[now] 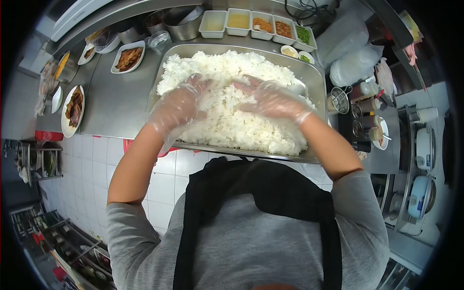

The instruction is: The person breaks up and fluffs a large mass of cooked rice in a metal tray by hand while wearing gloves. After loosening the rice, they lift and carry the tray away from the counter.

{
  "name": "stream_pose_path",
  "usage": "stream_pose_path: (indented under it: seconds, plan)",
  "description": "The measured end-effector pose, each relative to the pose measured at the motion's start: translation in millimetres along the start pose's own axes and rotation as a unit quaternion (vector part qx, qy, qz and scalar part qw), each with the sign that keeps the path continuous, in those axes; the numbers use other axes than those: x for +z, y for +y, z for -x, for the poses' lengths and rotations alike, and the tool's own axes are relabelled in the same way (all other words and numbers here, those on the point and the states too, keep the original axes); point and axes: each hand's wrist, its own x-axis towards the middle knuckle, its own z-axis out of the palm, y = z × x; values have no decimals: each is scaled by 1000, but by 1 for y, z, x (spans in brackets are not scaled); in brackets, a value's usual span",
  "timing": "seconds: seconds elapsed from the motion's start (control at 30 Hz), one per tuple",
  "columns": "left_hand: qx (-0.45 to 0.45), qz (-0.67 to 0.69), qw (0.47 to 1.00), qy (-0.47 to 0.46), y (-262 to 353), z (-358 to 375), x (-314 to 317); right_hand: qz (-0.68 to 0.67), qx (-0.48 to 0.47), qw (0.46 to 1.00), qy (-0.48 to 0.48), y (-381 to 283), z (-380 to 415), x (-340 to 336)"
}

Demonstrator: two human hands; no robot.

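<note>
A large steel tray [316, 77] is heaped with cooked white rice [232, 130]. Thin transparent plastic gloves cover both my hands. On the left side of the heap, my left hand [181, 104] presses into the rice, its thumb apart from the fingers and the fingertips partly sunk in. My right hand [270, 99] reaches in from the other side with its fingers spread over the rice. Between the two hands the rice surface is loose and uneven. A rounded metal piece [300, 88] shows at the rice's right edge, partly covered.
Behind the tray stand several white containers [213, 24] of toppings and a steel pot [183, 24]. Plates of cooked meat [128, 59] lie on the left counter. Sauce bottles [365, 108], a strainer [340, 100] and plastic bags [355, 65] crowd the right side.
</note>
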Motion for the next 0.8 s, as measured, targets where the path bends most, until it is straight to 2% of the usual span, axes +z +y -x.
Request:
stream_pose_path:
  seconds: [0.03, 0.13, 0.17, 0.23, 0.27, 0.3, 0.33, 0.37, 0.4, 0.43, 0.47, 0.5, 0.53, 0.57, 0.6, 0.7, 0.73, 0.8]
  plan:
    - [-34, -2, 999, -25, 14, 0, -10, -128, 41, 991, 7, 6, 14, -16]
    - [128, -74, 986, 77, 49, -20, -1, -437, 137, 886, 66, 51, 51, -38]
    - [214, 116, 965, 99, 51, -37, 29, -498, 157, 845, 112, 77, 53, -34]
    - [310, 318, 895, 43, 85, -59, 52, -421, 278, 859, 90, 131, 50, -25]
    - [352, 293, 889, -16, 112, -76, 69, -377, 334, 860, 80, 146, 49, -24]
    - [391, 269, 877, -77, 140, -92, 87, -222, 300, 927, 36, 144, 48, -26]
    - [449, 202, 861, -126, 158, -115, 129, -61, 255, 965, -11, 136, 45, -27]
    - [428, 76, 880, -191, 180, -121, 121, 102, 199, 973, -57, 131, 39, -27]
    - [398, -50, 880, -255, 202, -118, 100, -11, 233, 968, -95, 139, 35, -13]
    - [357, -110, 899, -229, 208, -116, 113, -118, 274, 946, -126, 147, 30, 1]
    - [312, -172, 911, -207, 214, -113, 126, -136, 207, 962, -114, 160, 32, 17]
    - [258, -165, 947, -93, 205, -115, 191, -218, 197, 951, -95, 161, 33, 23]
    - [201, -158, 967, 20, 198, -118, 226, -300, 185, 932, -79, 162, 33, 29]
    - [206, -139, 969, -8, 197, -118, 221, -441, 229, 866, -56, 152, 39, 36]
    - [211, -119, 970, -36, 197, -121, 217, -570, 269, 776, -32, 143, 44, 42]
    - [246, -125, 951, -139, 191, -117, 155, -648, 267, 713, 11, 118, 52, 37]
    - [260, -138, 940, -175, 184, -115, 133, -651, 242, 719, 12, 122, 51, 42]
    - [268, -123, 936, -190, 171, -116, 117, -657, 190, 729, 14, 135, 48, 55]
